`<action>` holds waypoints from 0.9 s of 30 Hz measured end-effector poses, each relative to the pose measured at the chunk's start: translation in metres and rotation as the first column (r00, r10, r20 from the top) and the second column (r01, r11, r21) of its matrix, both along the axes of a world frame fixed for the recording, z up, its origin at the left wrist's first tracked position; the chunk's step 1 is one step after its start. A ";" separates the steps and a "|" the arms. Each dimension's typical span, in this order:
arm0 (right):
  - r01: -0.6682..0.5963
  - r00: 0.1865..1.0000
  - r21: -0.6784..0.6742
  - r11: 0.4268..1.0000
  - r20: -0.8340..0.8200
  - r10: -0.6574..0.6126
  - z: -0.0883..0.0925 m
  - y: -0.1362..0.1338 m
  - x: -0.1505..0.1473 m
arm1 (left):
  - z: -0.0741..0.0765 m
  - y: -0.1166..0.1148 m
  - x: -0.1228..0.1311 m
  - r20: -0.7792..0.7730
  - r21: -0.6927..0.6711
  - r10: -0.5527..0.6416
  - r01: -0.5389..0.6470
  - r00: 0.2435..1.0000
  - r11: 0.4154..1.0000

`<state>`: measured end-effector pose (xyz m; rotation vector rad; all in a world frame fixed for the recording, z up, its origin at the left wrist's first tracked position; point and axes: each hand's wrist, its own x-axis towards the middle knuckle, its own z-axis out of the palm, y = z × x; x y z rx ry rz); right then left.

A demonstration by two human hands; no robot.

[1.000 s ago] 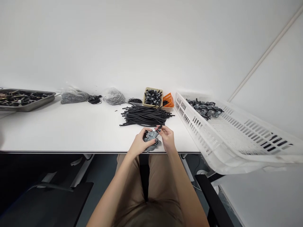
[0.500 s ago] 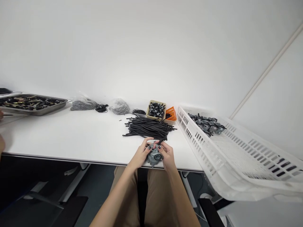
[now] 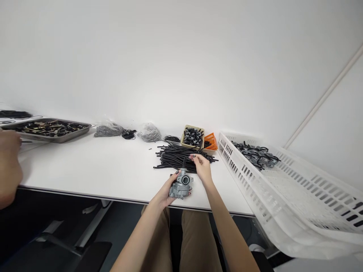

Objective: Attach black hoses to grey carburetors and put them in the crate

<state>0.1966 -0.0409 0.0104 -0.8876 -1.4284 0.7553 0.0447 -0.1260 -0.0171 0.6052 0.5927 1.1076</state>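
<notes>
My left hand [image 3: 165, 192] is closed around a grey metal carburetor [image 3: 179, 188], held near the table's front edge with its round bore facing me. A black piece [image 3: 184, 163] stands up from the carburetor's top. My right hand [image 3: 203, 169] is up beside that piece, thumb and fingers pinched together; anything small between the fingertips is too hard to make out. Just behind both hands lies a pile of black hoses [image 3: 170, 157], partly hidden by the right hand.
A cream basket [image 3: 182, 142] of small black and grey parts and an orange basket [image 3: 213, 140] stand behind the hoses. At right is a white crate [image 3: 241, 172] with several carburetors [image 3: 259, 155]. Bagged parts [image 3: 108, 129], a metal tray [image 3: 64, 139] and another person's arm [image 3: 10, 166] are leftward.
My right hand has come off the carburetor and risen toward the hoses. The left hand now supports the carburetor alone, tilted more upright. The other person's arm has come further into view.
</notes>
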 end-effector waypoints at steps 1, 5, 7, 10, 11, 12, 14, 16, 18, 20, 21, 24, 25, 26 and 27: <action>0.088 0.992 0.055 0.995 0.082 -0.092 -0.001 0.010 0.005 | 0.001 -0.001 -0.001 0.008 0.005 -0.032 0.032 0.999 0.999; 0.187 0.780 0.205 0.961 0.564 -0.272 0.000 0.041 0.013 | 0.003 -0.007 -0.004 -0.012 0.021 -0.138 0.138 0.990 0.990; 0.152 0.621 0.204 0.967 0.742 -0.254 -0.001 0.050 0.006 | 0.004 -0.008 -0.004 -0.034 0.025 -0.149 0.150 0.988 0.988; 0.113 0.436 0.228 0.967 0.863 -0.255 -0.001 0.057 -0.013 | 0.004 -0.008 -0.004 -0.039 0.026 -0.154 0.155 0.987 0.988; 0.119 0.393 0.246 0.962 0.878 -0.273 0.000 0.058 -0.019 | 0.005 -0.008 -0.004 -0.034 0.023 -0.151 0.152 0.988 0.988; 0.130 0.361 0.262 0.956 0.886 -0.292 0.002 0.058 -0.024 | 0.005 -0.008 -0.004 -0.029 0.018 -0.147 0.147 0.989 0.989; 0.160 0.325 0.288 0.944 0.888 -0.326 0.006 0.058 -0.031 | 0.005 -0.007 -0.004 -0.024 0.006 -0.141 0.141 0.990 0.990; 0.172 0.316 0.304 0.937 0.884 -0.345 0.012 0.057 -0.033 | 0.004 -0.007 -0.004 -0.021 0.000 -0.135 0.135 0.991 0.991; 0.169 0.335 0.333 0.928 0.866 -0.372 0.017 0.054 -0.030 | 0.003 -0.007 -0.004 -0.013 0.001 -0.126 0.126 0.992 0.992; 0.186 0.431 0.392 0.901 0.791 -0.434 0.020 0.050 -0.024 | 0.004 -0.007 -0.003 -0.004 0.001 -0.116 0.116 0.993 0.993; 0.210 0.518 0.424 0.881 0.716 -0.468 0.021 0.048 -0.020 | 0.004 -0.007 -0.002 0.002 -0.001 -0.109 0.109 0.994 0.994; 0.318 0.839 0.391 0.864 0.307 -0.448 0.021 0.032 -0.007 | 0.006 -0.006 -0.001 0.039 -0.021 -0.048 0.048 0.998 0.999; 0.318 0.916 0.318 0.893 0.142 -0.376 0.020 0.024 -0.003 | 0.007 -0.006 0.000 0.055 -0.034 -0.011 0.013 0.998 0.999; 0.279 0.959 0.231 0.932 -0.015 -0.283 0.018 0.014 0.001 | 0.007 -0.005 0.001 0.069 -0.050 0.030 -0.027 0.997 0.998; 0.209 0.971 0.147 0.967 -0.152 -0.187 0.015 0.002 0.003 | 0.007 -0.003 0.002 0.080 -0.066 0.077 -0.072 0.994 0.995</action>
